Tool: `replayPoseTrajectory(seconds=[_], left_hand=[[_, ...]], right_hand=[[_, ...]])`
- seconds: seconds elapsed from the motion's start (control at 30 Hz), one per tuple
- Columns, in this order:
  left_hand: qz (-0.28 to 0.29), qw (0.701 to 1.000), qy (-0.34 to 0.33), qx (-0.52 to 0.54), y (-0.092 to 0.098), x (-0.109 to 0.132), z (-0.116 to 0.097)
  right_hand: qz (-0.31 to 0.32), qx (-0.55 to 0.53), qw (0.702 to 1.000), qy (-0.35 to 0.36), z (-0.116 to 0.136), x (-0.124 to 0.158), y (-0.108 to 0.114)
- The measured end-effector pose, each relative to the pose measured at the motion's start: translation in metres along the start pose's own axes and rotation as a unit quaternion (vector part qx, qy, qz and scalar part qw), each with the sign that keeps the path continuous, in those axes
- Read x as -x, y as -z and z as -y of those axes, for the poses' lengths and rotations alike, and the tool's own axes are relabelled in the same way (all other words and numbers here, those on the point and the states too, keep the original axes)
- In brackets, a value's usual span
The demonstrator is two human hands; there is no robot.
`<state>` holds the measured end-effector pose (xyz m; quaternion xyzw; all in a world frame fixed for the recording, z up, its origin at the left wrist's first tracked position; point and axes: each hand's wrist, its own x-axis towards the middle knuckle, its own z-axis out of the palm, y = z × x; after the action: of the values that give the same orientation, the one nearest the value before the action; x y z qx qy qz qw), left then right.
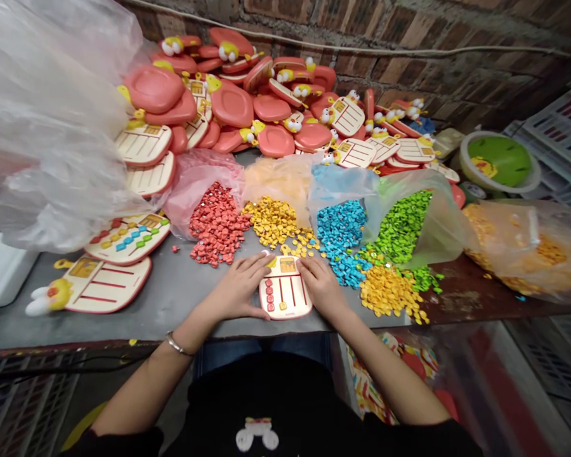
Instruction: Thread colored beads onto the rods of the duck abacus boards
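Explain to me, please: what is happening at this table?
A person holds a cream toy board, left hand and right hand at opposite sides. Red pieces line its leftmost groove; the next shows one yellow piece. Behind it, a red heap, yellow heap, blue heap and green heap spill from plastic bags.

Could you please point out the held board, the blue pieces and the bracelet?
Held board [287, 289]: head view, middle of its cream face.
Blue pieces [342, 236]: head view, middle of the pile.
Bracelet [176, 344]: head view, on its band.
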<state>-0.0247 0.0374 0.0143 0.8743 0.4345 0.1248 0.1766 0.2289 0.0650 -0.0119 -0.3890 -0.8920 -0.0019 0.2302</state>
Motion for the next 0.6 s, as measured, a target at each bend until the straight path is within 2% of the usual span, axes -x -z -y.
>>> replayPoseTrajectory(seconds=[0.13,0.27,0.47,0.6], left_hand=[[-0.008,1.000,0.001,0.006,0.000,0.000,0.000],[-0.010,1.000,-0.006,0.015,0.000,0.000,0.000],[-0.015,1.000,-0.009,0.013,-0.002,0.000,0.002],[-0.008,1.000,-0.012,0.004,-0.001,0.000,0.003]], right_hand=[[-0.014,-0.025,1.000,-0.013,0.008,0.004,0.008],[-0.005,-0.033,0.999,-0.013,0.021,-0.004,0.007],[0.029,-0.107,0.990,0.088,0.045,-0.020,-0.007],[-0.008,-0.196,0.980,0.018,0.028,-0.024,0.003]])
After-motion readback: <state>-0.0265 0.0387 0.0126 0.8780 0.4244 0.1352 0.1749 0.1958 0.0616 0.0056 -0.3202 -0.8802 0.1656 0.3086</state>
